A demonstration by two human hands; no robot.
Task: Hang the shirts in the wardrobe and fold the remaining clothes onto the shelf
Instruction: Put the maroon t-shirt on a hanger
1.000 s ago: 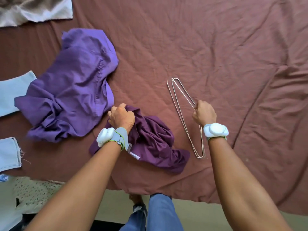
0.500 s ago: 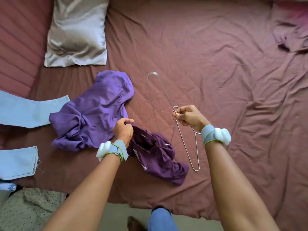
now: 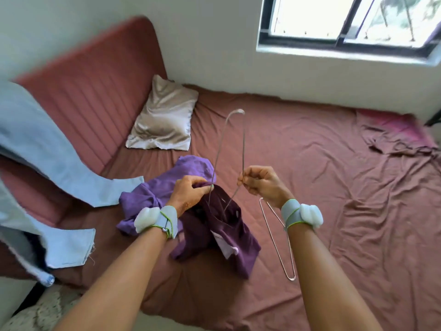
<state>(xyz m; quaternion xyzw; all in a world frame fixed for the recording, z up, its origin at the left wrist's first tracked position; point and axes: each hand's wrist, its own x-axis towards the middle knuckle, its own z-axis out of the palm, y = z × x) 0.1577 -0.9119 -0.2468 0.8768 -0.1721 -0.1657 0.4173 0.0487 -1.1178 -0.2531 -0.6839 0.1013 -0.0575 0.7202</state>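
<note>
My left hand (image 3: 191, 192) grips the top edge of a dark purple shirt (image 3: 224, 237) and holds it up off the bed. My right hand (image 3: 260, 182) pinches a thin wire hanger (image 3: 243, 142) that stands upright, its lower end dipping into the shirt's opening. A second wire hanger (image 3: 279, 249) lies flat on the sheet below my right wrist. A lighter purple shirt (image 3: 167, 185) lies crumpled behind my left hand.
The bed has a rust-brown sheet (image 3: 334, 187) and a padded headboard (image 3: 95, 96) at the left. A beige pillow (image 3: 164, 120) rests by the headboard. Light blue jeans (image 3: 64, 168) sprawl on the left. A window (image 3: 346, 22) is in the far wall.
My right hand lifted one hanger upright off the sheet and brought its end into the dark shirt, which my left hand raised. The view tilted up toward the wall and window.
</note>
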